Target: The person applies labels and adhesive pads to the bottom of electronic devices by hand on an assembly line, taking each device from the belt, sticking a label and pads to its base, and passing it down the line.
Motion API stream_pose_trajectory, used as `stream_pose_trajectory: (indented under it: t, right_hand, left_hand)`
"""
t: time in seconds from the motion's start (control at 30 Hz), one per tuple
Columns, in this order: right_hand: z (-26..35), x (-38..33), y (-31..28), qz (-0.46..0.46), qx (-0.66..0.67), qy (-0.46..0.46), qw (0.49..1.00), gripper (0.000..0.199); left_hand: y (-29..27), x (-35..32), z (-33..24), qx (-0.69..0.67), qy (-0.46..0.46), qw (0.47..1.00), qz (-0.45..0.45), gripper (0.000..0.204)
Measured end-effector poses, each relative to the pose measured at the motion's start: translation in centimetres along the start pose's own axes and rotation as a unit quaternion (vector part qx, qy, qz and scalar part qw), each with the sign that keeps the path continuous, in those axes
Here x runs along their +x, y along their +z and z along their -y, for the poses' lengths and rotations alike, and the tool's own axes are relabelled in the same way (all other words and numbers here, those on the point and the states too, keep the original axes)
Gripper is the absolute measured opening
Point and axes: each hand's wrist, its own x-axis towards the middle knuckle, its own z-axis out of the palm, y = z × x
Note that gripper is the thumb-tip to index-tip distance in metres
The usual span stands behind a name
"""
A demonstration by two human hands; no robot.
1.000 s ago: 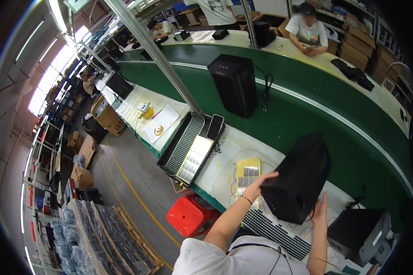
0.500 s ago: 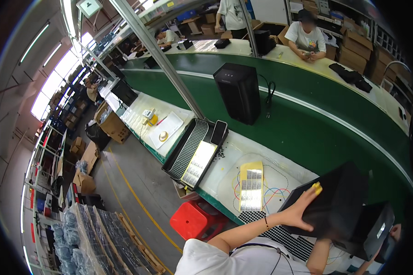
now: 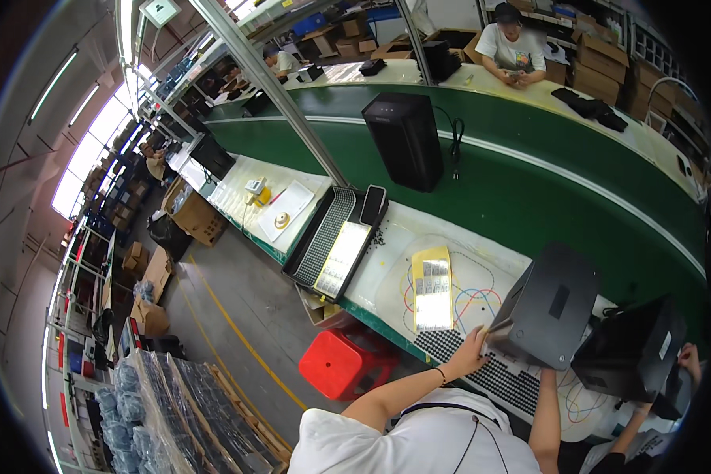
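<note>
We judge the black box (image 3: 553,304), gripped at its corner by our left hand (image 3: 472,353), could tip off the table (image 3: 387,272); we cannot tell our right hand's grip.

Lay spread along a pale workbench (image 3: 387,261) beside a green conveyor belt (image 3: 529,182): a black tray (image 3: 324,237), a phone (image 3: 372,205), a yellow sheet (image 3: 432,288), a black speaker (image 3: 551,304), with another speaker (image 3: 407,141) upright on the belt.
</note>
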Motion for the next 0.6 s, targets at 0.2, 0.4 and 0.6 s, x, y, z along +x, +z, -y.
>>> stream_pose_trajectory:
  t: [0.2, 0.4, 0.6]
  right_hand:
    - [-5.0, -8.0, 0.5, -0.023, -0.527, -0.220, 0.821, 0.029]
    - [-6.4, -11.9, 0.7, -0.012, -0.557, -0.392, 0.732, 0.023]
    - [-6.7, -11.5, 0.3, -0.035, -0.588, -0.407, 0.698, 0.022]
  left_hand:
    - [3.0, -3.8, 4.8, 0.373, 0.180, 0.909, 0.043, 0.055]
    - [3.5, -2.6, 4.0, 0.351, 0.180, 0.917, 0.052, 0.040]
    - [3.6, -1.8, 3.9, 0.342, 0.199, 0.918, 0.036, 0.029]
